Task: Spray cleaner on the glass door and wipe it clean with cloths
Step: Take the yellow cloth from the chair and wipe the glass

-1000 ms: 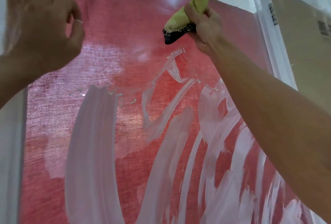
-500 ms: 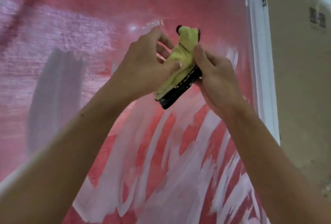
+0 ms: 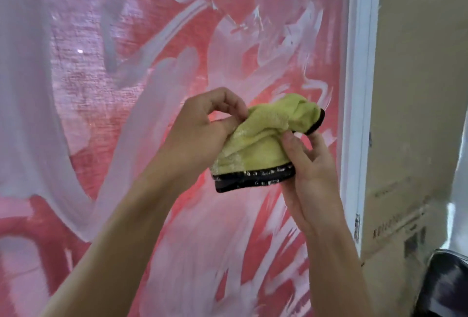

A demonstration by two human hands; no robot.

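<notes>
A yellow-green cloth (image 3: 263, 144) with a black hem is bunched between both hands in front of the glass door (image 3: 126, 76). My left hand (image 3: 202, 134) pinches the cloth's left side with thumb and fingertips. My right hand (image 3: 309, 172) grips its right side and hem from below. The glass is covered with broad white foam smears over a red curtain behind it. No spray bottle is in view.
The door's white frame (image 3: 359, 88) runs down the right side. Beyond it stands a brown cardboard box (image 3: 417, 114) with printed marks. A dark rounded object (image 3: 445, 286) sits at the bottom right corner.
My right hand brought the cloth down from the top of the glass. My left hand came across and took hold of it. Both hands now work the cloth lower and more spread out.
</notes>
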